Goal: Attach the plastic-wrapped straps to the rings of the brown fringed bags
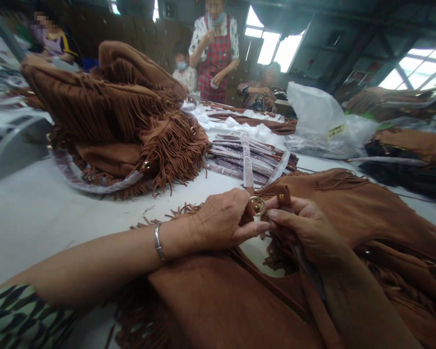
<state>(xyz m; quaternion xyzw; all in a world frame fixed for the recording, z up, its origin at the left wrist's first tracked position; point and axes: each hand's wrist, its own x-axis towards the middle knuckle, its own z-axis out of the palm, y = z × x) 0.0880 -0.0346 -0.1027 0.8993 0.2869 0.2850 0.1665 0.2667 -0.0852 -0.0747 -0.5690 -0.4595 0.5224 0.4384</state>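
My left hand (225,218), with a silver bracelet (159,241) on its wrist, is closed on a round gold-coloured metal ring (257,206). Close beside it, my right hand (305,223) pinches a brown leather strap (284,196) whose end carries a small gold stud. The fingertips of both hands nearly meet at the ring. Part of the strap hangs below my right hand in a clear wrapping. Beneath my forearms lies a brown suede bag (218,295) with fringe, spread on the white table (18,228).
A pile of fringed brown bags (105,111) stands at the left. Plastic-wrapped straps (232,155) lie ahead, with a clear plastic bag (316,121) behind them. A grey tape dispenser-like object (18,140) sits far left. A person in a checked apron (214,63) and other people are across the table.
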